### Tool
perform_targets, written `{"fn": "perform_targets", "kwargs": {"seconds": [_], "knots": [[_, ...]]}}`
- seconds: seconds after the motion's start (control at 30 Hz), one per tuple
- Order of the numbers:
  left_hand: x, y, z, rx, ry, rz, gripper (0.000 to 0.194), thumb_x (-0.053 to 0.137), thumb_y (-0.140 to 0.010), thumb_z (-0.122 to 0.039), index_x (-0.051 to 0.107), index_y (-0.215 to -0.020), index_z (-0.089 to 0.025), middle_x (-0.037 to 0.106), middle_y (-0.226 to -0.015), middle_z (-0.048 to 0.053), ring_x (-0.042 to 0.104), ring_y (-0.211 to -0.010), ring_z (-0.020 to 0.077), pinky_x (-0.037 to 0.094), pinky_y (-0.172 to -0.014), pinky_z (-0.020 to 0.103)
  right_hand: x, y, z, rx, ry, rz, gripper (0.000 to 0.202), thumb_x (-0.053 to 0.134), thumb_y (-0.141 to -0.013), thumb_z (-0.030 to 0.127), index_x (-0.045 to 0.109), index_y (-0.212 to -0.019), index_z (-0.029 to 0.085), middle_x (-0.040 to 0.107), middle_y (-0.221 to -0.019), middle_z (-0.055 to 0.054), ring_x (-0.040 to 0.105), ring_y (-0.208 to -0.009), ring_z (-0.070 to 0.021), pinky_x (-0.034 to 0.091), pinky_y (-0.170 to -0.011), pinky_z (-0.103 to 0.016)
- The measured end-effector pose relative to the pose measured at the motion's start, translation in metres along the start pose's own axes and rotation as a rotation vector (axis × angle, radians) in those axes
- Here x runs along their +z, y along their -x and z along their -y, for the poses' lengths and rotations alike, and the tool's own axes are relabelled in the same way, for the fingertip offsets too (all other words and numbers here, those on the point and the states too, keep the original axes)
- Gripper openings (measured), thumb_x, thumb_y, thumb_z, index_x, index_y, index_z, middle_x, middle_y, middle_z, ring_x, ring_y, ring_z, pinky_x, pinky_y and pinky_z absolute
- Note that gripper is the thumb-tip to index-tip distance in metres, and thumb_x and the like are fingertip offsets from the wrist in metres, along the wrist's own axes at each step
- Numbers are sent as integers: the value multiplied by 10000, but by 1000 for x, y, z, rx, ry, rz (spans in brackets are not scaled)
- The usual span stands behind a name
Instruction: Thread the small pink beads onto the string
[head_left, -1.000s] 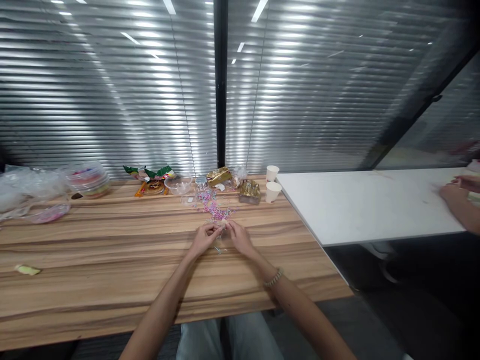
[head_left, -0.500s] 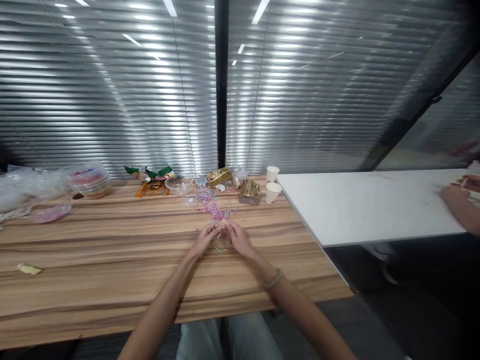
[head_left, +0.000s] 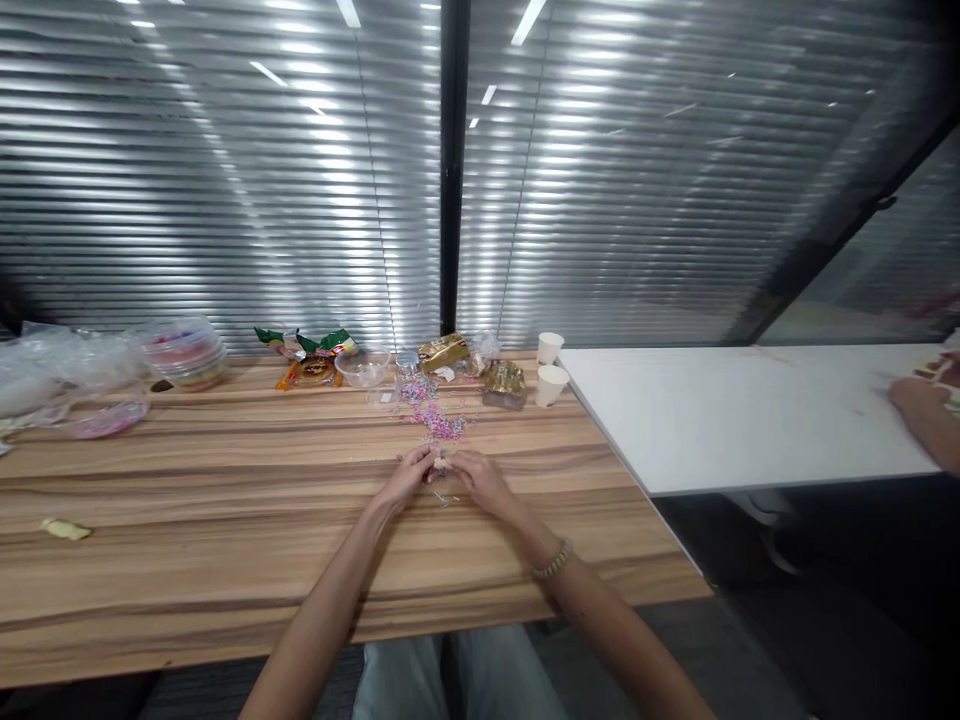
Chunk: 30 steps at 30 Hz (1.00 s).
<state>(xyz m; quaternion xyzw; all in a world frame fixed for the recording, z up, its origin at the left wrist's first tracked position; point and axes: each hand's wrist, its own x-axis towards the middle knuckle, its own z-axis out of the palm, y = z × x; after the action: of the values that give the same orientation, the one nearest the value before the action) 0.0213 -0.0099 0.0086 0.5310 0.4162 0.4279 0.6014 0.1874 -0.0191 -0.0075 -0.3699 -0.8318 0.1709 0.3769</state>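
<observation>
My left hand [head_left: 407,477] and my right hand [head_left: 480,477] meet low over the wooden table, fingertips pinched around a small pale piece [head_left: 441,463]. It is too small for me to tell its kind. Just beyond the fingers spreads a loose heap of tiny pink, purple and bluish pieces [head_left: 442,422]. A few thin greenish bits [head_left: 441,499] lie on the wood between my wrists. Behind the heap stands a small clear container [head_left: 408,366], with more of the tiny pieces at its foot.
At the back are a clear bowl [head_left: 364,368], green snack packets [head_left: 322,345], gold wrappers [head_left: 505,382] and paper cups [head_left: 551,386]. Stacked plastic tubs [head_left: 184,355] stand left, a yellowish scrap [head_left: 66,528] nearer. A white table [head_left: 750,420] adjoins; another person's arm [head_left: 922,415] rests there.
My right hand's fingers have shifted slightly, and the pale piece shows more clearly between the fingertips. The whole view has moved a little, placing things slightly farther right.
</observation>
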Motion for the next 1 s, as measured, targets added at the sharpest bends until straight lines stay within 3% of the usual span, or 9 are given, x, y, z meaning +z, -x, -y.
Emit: {"fn": "perform_targets", "kwargs": {"seconds": [0.1,0.27,0.5,0.6,0.7,0.77,0.87,1.0], "knots": [[0,-1,2,-53,83,20,355,646,-675,-484,530,-659,-149,426,-538,-52,338,-464,61,253,-458,203,-3,0,-1,-67,141,46,247,392,-921,234,633,-974,225,659,-922,-51,569,-855,-179,418,-775,-307],[-1,-3,7,-42,82,-69,388,678,-632,-507,549,-630,-140,466,-529,-40,371,-473,70,266,-456,203,-7,-1,6,-114,328,110,184,466,-887,200,618,-988,221,648,-915,-63,544,-848,-197,398,-771,-317],[-1,-2,9,36,-52,-35,399,648,-667,-519,578,-633,-127,551,-593,12,484,-560,107,362,-529,210,1,1,11,-12,351,107,161,489,-855,142,618,-937,193,641,-861,-88,541,-837,-213,394,-763,-323],[0,0,6,80,-62,-126,409,628,-689,-521,613,-862,-150,597,-732,21,524,-596,110,404,-555,214,0,1,16,-16,327,110,156,502,-852,158,618,-948,201,646,-880,-91,549,-859,-220,401,-762,-322],[-2,-1,1,112,14,-233,550,619,-705,-510,493,-1170,-245,601,-878,14,579,-687,123,450,-599,224,-1,0,19,-31,305,103,170,504,-859,192,620,-981,217,655,-911,-84,557,-866,-219,411,-756,-319],[-4,-1,-1,131,70,-281,576,608,-715,-510,454,-1216,-269,600,-912,19,597,-754,136,465,-612,224,-1,0,18,-14,282,75,188,482,-870,185,626,-987,217,663,-906,-75,564,-850,-210,417,-756,-317],[-5,-3,-1,143,53,-278,466,598,-723,-508,580,-1076,-204,628,-904,49,602,-775,153,467,-618,227,0,1,11,38,229,30,217,451,-885,185,638,-990,213,672,-905,-73,579,-848,-202,426,-769,-319],[-3,-4,4,152,-103,-119,343,702,-633,-445,682,-796,-144,671,-773,62,606,-707,172,465,-643,261,2,2,5,145,115,-19,252,430,-903,274,645,-1025,223,678,-971,-72,606,-868,-200,442,-784,-320]]}}
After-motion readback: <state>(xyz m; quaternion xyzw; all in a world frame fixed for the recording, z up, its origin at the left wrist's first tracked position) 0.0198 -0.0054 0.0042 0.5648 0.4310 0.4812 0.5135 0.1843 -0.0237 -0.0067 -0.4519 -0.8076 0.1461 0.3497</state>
